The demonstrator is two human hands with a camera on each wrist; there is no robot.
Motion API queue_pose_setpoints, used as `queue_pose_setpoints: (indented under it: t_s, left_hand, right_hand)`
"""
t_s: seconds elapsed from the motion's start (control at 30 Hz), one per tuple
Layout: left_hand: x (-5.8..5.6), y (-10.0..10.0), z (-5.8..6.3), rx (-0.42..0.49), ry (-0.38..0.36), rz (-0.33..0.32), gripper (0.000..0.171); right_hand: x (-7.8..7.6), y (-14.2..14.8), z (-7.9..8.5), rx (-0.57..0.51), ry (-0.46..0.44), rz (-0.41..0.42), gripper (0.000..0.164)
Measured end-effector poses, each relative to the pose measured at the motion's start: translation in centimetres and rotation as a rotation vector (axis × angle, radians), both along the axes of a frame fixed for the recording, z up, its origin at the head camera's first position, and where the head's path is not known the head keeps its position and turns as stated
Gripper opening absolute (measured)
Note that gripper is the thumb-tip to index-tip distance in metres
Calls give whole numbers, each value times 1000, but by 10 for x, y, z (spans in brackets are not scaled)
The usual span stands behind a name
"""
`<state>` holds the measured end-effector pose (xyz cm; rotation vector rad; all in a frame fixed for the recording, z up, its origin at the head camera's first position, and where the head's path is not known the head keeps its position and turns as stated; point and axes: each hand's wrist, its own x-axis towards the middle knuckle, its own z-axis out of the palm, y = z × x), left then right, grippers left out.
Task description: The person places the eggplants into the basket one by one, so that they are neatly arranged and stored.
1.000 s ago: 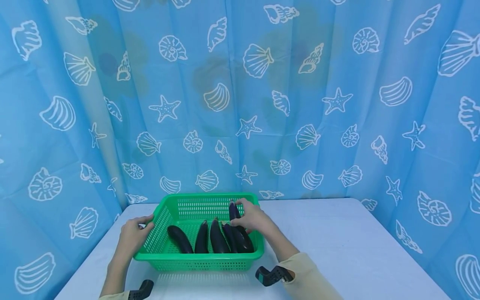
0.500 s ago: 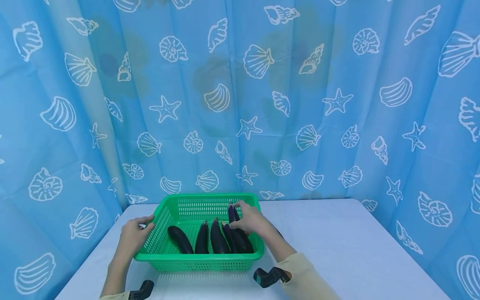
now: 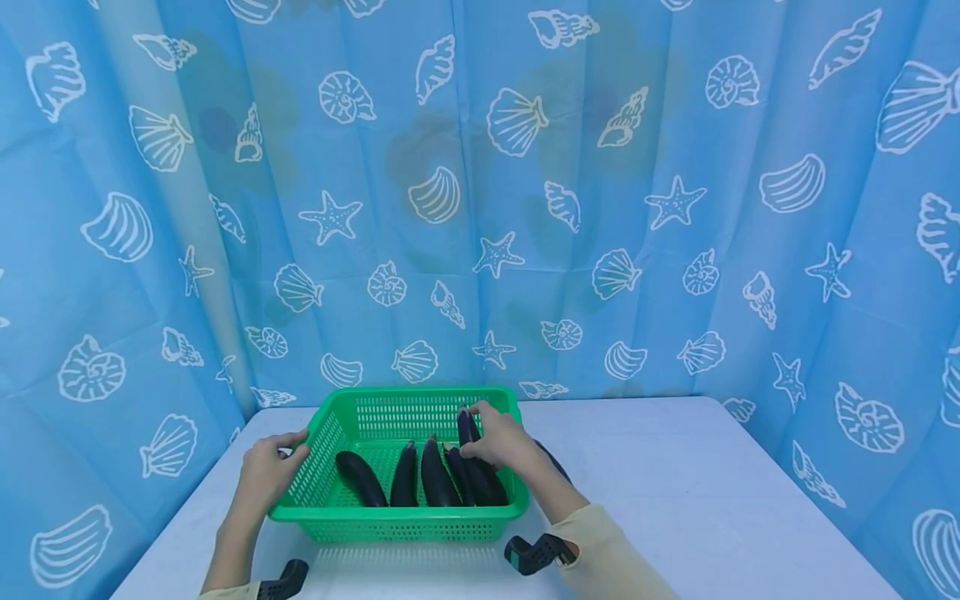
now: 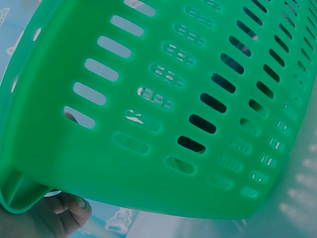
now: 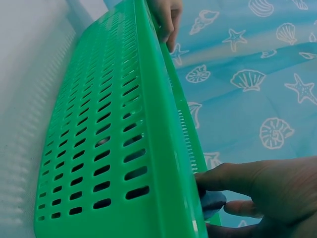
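Observation:
A green plastic basket (image 3: 399,512) with slotted walls holds several dark purple eggplants (image 3: 437,475). At its left end my left hand (image 3: 267,468) grips the rim; the left wrist view shows curled fingers (image 4: 74,210) under the rim's corner. My right hand (image 3: 504,435) reaches over the right end and holds an eggplant (image 3: 467,423) between thumb and fingers, its stem end up. That eggplant's lower part is hidden by the hand and other eggplants. In the right wrist view, the right hand (image 5: 277,193) has a dark rounded end (image 5: 213,202) between its fingers, just beyond the rim.
The basket stands on a white-covered table (image 3: 690,492), toward the back. A blue curtain (image 3: 480,208) with white shell prints hangs close behind and along both sides. A dark curved edge (image 3: 553,461) shows beyond my right forearm; what it belongs to is unclear.
My right hand and forearm have shifted slightly left, and a dark edge has come into sight behind the forearm. The left hand and the basket stay in place.

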<state>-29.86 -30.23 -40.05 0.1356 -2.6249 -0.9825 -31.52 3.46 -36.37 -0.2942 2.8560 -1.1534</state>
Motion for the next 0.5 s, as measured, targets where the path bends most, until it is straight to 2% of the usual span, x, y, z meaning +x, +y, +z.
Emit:
queue_pose_setpoints:
  t_s: [0.5]
  left_hand:
    - [1,0,1,-5,-4,1,40]
  right_hand:
    - [-5,-2,2,15,-32,-18,62]
